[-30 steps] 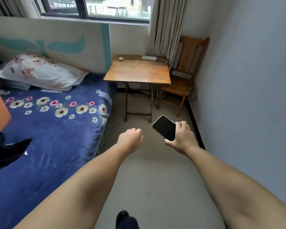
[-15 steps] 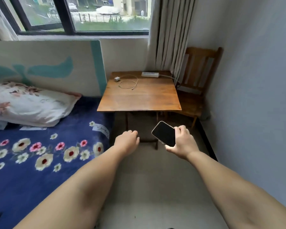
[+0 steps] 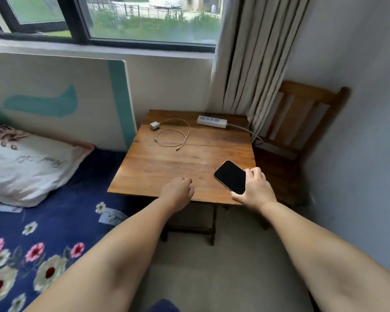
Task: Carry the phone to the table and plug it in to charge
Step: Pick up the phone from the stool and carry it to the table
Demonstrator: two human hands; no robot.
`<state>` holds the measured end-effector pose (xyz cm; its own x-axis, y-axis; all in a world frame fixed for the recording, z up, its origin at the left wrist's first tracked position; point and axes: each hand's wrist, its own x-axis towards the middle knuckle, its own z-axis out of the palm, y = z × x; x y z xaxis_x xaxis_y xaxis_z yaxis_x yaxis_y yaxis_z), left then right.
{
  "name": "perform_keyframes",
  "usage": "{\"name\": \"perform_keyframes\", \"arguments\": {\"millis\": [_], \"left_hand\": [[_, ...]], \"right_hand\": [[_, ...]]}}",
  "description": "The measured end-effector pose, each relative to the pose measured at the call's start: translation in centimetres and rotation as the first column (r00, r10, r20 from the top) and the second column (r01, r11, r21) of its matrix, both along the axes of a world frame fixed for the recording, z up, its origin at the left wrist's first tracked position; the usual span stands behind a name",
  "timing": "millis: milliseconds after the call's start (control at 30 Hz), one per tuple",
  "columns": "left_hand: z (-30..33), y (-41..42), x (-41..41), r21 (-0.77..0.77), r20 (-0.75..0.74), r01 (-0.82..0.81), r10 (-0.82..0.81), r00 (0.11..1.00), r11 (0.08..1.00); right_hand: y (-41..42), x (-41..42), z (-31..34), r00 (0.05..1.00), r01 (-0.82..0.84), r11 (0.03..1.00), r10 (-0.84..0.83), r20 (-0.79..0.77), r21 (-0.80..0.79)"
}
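My right hand (image 3: 253,190) grips a black phone (image 3: 231,176), screen dark and facing up, over the near right corner of the wooden table (image 3: 167,167). My left hand (image 3: 178,192) is curled in a loose fist with nothing in it, just above the table's near edge. On the far side of the table lie a white charger plug (image 3: 154,126) with its coiled cable (image 3: 171,137), and a white power strip (image 3: 212,121) whose cord runs off to the right.
A bed with a blue flowered cover (image 3: 43,239) and a white pillow (image 3: 25,167) stands to the left of the table. A wooden chair (image 3: 302,122) sits to the right against the wall, partly behind a curtain (image 3: 254,64). A window (image 3: 122,21) is above.
I have come closer to the table. Both hands now reach over its near edge, and the phone has moved from above the floor to above the tabletop.
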<state>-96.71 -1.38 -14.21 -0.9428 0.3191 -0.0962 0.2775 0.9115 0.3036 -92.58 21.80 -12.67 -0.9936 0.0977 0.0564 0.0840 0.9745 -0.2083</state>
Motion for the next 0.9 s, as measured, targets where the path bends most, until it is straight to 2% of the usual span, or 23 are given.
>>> {"name": "perform_keyframes", "arguments": {"millis": [267,467,733,800,900], "left_hand": [[-3.8,-0.2,-16.9,-0.063,0.065,-0.04,0.044,0.997,0.997],[-7.6,1.7,-29.4,-0.056,0.153,0.07,-0.061,0.986,0.996],[-15.4,9.1,-40.9,-0.052,0.333,0.187,-0.159,0.929,0.981],[-16.9,10.5,-42.8,-0.044,0.309,0.179,-0.157,0.938,0.983],[-19.6,12.1,-45.4,-0.051,0.165,0.182,-0.171,0.971,0.982]], "right_hand": [[-0.1,-16.4,-4.5,0.992,-0.049,0.999,0.05,0.118,-0.016],[0.1,-26.0,-8.4,0.972,0.148,0.977,-0.114,0.204,-0.155],[2.9,-35.3,-15.6,0.883,0.426,0.863,-0.332,0.332,-0.271],[3.6,-37.2,-17.0,0.869,0.459,0.844,-0.362,0.336,-0.278],[4.7,-40.1,-19.2,0.867,0.469,0.843,-0.381,0.321,-0.265]]}}
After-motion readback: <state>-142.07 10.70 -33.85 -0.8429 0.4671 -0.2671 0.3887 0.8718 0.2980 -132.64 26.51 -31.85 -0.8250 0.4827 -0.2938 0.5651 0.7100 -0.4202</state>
